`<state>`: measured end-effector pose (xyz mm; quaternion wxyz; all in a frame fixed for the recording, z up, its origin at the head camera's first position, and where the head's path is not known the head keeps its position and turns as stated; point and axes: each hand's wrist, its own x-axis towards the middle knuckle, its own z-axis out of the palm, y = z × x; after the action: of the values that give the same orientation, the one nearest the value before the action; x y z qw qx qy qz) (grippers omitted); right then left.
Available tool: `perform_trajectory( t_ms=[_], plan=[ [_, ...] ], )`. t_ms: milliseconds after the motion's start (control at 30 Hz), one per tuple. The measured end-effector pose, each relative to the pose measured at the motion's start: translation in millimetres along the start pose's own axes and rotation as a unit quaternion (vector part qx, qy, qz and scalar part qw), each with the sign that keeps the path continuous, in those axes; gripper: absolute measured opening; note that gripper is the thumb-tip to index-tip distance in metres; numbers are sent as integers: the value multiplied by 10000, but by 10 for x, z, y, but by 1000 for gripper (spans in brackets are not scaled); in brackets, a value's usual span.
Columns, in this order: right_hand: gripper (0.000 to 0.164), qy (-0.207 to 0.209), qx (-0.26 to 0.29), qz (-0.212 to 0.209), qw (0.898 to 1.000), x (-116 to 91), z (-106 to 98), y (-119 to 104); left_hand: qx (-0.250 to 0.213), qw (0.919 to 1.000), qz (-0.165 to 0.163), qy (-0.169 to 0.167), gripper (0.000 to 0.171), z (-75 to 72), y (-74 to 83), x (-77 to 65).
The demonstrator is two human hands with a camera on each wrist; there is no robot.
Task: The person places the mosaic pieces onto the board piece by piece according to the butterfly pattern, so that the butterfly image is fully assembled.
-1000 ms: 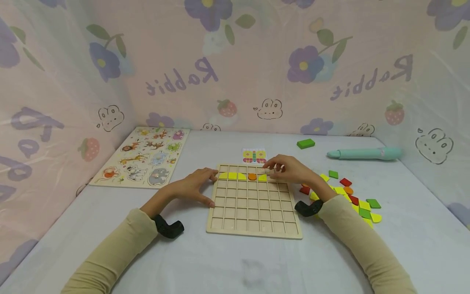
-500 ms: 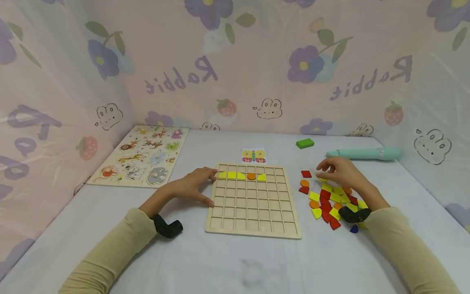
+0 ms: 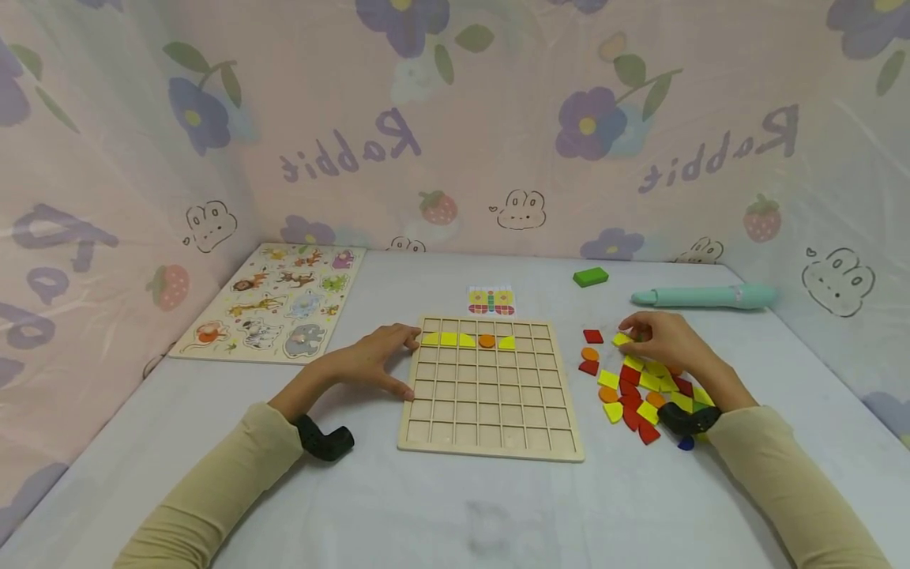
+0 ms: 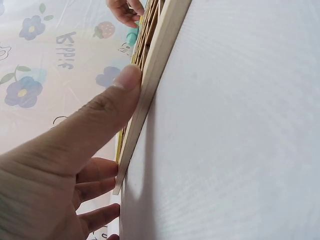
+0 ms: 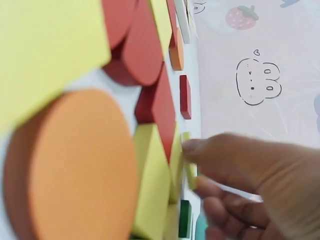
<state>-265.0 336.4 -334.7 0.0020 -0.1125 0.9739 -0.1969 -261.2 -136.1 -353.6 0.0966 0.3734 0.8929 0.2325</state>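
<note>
The head view shows, nearest, a square wooden grid board [image 3: 490,393] lying flat; the left hand [image 3: 374,359] rests thumb and fingertips against its left edge, grasping nothing, seemingly to steady it. In the board's second row from the far edge, the first five cells from the left hold yellow pieces [image 3: 449,340] and, fourth, an orange disc [image 3: 486,341]; that row's last two cells are bare. Right of the board lies a loose heap of tiles [image 3: 630,377], mostly red, yellow and orange. At its far end the right hand [image 3: 664,345] pinches a yellow tile [image 3: 622,339] between thumb and finger; whether it is clear of the table I cannot tell. The step in hand looks like picking the next piece; the next move probably calls for lifting it over and lining it up with a bare cell, checked against the butterfly card [image 3: 491,301] just beyond the board. Farther back are an animal puzzle [image 3: 245,357] with its animals in place, a teal pen [image 3: 704,297] and a green block [image 3: 591,276].
</note>
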Motion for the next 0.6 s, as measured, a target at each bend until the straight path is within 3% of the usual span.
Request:
perform_trajectory(
  t_ms=[100, 233, 433, 600],
  plan=[
    [37, 275, 78, -205, 9994, 40, 17, -84, 6, 10000, -8, 11, 73, -3, -3, -9],
    [31, 484, 410, -696, 9956, 129, 74, -366, 9, 10000, -57, -9, 73, -1, -7, -15],
    [26, 170, 923, -1469, 9847, 306, 254, -861, 4, 10000, -67, 10, 74, 6, -9, -9],
    [26, -170, 1227, -1675, 9781, 406, 418, -1011, -58, 9999, -104, -39, 76, 10, -6, 3]
  ],
)
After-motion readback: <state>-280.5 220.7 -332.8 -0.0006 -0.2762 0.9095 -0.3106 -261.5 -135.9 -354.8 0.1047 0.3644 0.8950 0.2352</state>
